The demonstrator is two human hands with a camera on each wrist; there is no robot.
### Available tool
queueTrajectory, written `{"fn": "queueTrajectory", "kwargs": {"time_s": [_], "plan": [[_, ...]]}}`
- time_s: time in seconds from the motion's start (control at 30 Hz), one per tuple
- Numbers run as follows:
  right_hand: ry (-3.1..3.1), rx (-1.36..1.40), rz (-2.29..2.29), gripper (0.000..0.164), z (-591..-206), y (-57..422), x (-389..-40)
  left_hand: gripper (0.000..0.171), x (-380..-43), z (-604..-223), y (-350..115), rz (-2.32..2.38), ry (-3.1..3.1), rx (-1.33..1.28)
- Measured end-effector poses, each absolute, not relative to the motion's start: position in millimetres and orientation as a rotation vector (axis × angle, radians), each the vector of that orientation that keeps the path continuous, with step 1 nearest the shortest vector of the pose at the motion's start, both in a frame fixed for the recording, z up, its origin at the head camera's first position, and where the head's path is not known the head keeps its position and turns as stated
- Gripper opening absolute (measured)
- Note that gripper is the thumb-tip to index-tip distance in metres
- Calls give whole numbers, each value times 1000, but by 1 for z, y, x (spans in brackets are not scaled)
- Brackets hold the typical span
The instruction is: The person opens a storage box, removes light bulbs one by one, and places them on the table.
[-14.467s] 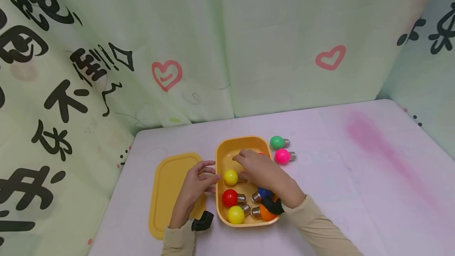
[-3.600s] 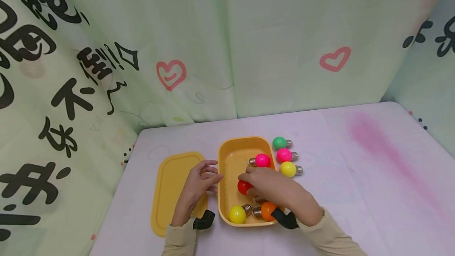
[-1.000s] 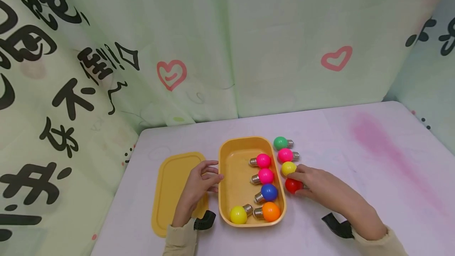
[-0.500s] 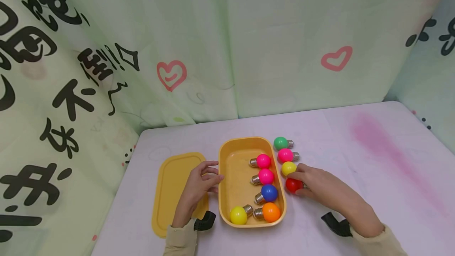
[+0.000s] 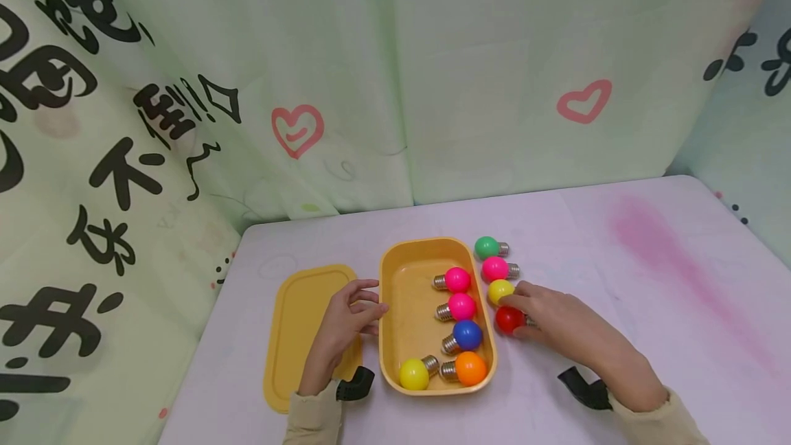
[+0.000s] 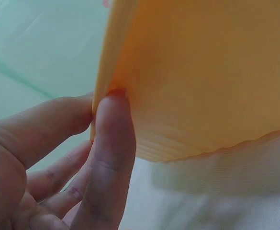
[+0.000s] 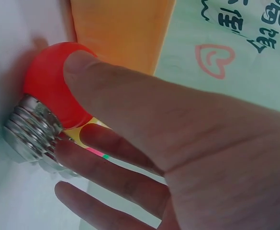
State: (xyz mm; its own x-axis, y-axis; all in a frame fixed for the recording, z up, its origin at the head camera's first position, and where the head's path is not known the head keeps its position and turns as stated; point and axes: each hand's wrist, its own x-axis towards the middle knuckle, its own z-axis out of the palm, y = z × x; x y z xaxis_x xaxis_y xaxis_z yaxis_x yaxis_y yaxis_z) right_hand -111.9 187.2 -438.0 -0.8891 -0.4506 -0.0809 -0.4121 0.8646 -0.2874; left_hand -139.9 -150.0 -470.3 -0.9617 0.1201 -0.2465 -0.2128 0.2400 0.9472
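Observation:
My left hand (image 5: pixel 349 311) pinches the left rim of a yellow-orange plastic box (image 5: pixel 395 253), one fingertip at the edge and another against the wall in the left wrist view. My right hand (image 5: pixel 556 314) holds a red light bulb (image 7: pixel 58 86) by its globe, just right of the box, with the thumb on top and the silver screw base showing. A yellow bulb (image 5: pixel 499 290), a pink bulb (image 5: pixel 494 268) and a green bulb (image 5: pixel 486 247) continue that row away from me. Inside the box lie two pink bulbs, a blue bulb (image 5: pixel 467 335), an orange bulb (image 5: pixel 471 369) and another yellow bulb.
A flat yellow lid (image 5: pixel 290 335) lies left of the box, partly behind my left hand and forearm. The pale tablecloth (image 5: pixel 618 280) has a pink smear at right. A printed curtain (image 5: pixel 469 88) hangs behind the table.
Over the longer span, a yellow bulb and then the red bulb left the box for the row at its right, moved by my right hand. In the last second almost nothing moves.

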Motion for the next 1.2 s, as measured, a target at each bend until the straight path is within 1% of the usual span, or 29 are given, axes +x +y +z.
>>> {"fn": "queueTrajectory", "kwargs": {"time_s": [0.23,0.53,0.7,0.8,0.93,1.03,1.2], "plan": [[2937,-699,-374,45,-427,181,-108,51,-140,-469,-150,1780,2249,-89],[2983,-805,-475,42,-412,166,-104,51,-140,-467,-150,1794,2240,-68],[2972,-851,-498,40,-409,154,-102,50,-140,-468,-150,1794,2239,-75],[2951,-932,-517,40,-408,147,-101,50,-140,-468,-150,1803,2235,-77],[2917,-1044,-519,35,-409,139,-100,51,-139,-468,-150,1810,2234,-68],[2883,-1057,-547,34,-410,132,-99,51,-138,-467,-150,1812,2233,-70],[2841,-1041,-561,38,-412,121,-97,50,-139,-468,-150,1808,2235,-76]]}}
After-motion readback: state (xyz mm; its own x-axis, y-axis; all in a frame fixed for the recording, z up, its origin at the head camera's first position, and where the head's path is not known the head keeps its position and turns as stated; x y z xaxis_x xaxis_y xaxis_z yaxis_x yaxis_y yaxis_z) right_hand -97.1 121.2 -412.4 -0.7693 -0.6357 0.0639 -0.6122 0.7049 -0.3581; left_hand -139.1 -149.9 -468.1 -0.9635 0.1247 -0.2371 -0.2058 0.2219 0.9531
